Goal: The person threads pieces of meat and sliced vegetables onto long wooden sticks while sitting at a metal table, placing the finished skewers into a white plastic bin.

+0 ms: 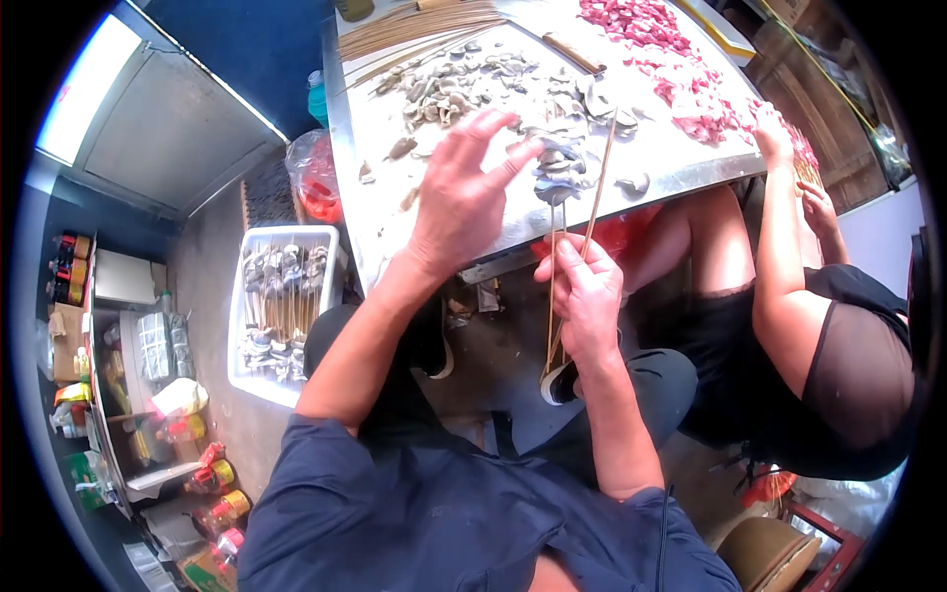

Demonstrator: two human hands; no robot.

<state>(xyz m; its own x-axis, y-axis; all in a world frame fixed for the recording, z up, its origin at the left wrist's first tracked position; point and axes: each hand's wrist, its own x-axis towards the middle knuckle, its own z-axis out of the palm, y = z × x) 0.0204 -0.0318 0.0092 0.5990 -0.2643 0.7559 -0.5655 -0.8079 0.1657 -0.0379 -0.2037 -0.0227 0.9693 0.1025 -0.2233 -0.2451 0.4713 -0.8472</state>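
Thin bamboo skewers (pixel 551 321) are pinched in my right hand (pixel 589 296), just off the table's near edge. Grey meat slices (pixel 560 170) are threaded on the upper ends of some of them. Another skewer (pixel 601 178) slants up from the same hand, its tip beside the loose slices. My left hand (pixel 459 202) hovers over the tabletop, fingers spread, thumb close to the threaded slices; nothing shows in its grasp. Beyond it lies a spread pile of loose grey slices (pixel 449 94) on the white table (pixel 513 222).
Bare skewers (pixel 419 30) lie at the table's far left. A white tub (pixel 237 340) of filled skewers stands on the floor to my left. Pink meat chunks (pixel 695 94) cover the right side, where a co-worker's hands (pixel 774 138) hold skewered meat. Bottles (pixel 212 479) stand at lower left.
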